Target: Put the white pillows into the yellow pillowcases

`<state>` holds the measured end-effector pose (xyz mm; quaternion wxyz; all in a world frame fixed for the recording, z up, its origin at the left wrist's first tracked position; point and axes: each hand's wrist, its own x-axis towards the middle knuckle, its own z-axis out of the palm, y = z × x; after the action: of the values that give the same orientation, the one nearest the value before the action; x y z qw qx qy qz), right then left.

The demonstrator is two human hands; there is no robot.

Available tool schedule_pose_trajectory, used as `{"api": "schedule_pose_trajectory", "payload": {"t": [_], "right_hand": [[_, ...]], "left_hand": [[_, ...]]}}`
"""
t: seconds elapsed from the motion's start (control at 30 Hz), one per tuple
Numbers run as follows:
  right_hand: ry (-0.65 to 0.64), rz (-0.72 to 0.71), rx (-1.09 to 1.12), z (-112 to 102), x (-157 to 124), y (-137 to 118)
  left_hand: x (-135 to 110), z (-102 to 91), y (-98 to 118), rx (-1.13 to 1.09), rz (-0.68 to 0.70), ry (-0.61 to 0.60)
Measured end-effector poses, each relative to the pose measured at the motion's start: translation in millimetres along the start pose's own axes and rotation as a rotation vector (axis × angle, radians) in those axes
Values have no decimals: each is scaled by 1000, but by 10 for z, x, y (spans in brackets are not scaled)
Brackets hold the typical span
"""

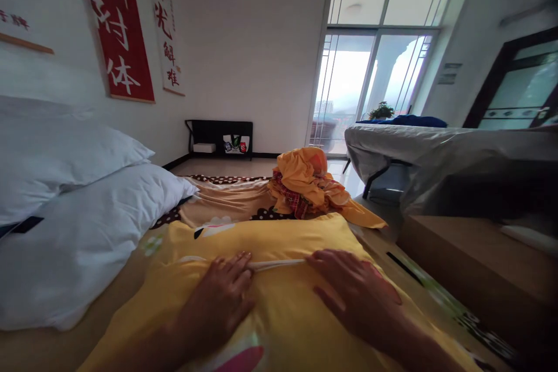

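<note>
A yellow pillow in a printed case (279,244) lies on the bed right in front of me. My left hand (222,296) rests flat on it with the fingers stretched out, the fingertips at a white strip (274,264) that runs across the case. My right hand (353,290) lies flat on the pillow too, fingers spread, touching the other end of that strip. Neither hand holds anything.
Two white pillows (78,232) are stacked at the left. A heap of orange and plaid cloth (305,183) sits at the bed's far end. A covered bed or table (436,148) stands at the right, a wooden surface (471,261) near me. Glass doors (370,81) are beyond.
</note>
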<state>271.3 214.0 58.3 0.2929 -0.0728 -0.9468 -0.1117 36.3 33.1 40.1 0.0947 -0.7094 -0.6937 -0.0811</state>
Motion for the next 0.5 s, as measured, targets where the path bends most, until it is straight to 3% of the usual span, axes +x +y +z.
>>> {"api": "schedule_pose_trajectory", "payload": {"t": [0.13,0.33,0.4,0.5], "right_hand": [[-296,-7,317,67,333,-395],[-563,169,489,212,367,-425],[-564,176,492,197,388,-417],[-463,143,446,160,453,-445]], "left_hand": [[-47,-50,-147,31,-24,93],[-493,-72,-813,79,-150,242],[-638,-65,-977,61,-213,274],[-807,-43,-1116,34,-235,364]]}}
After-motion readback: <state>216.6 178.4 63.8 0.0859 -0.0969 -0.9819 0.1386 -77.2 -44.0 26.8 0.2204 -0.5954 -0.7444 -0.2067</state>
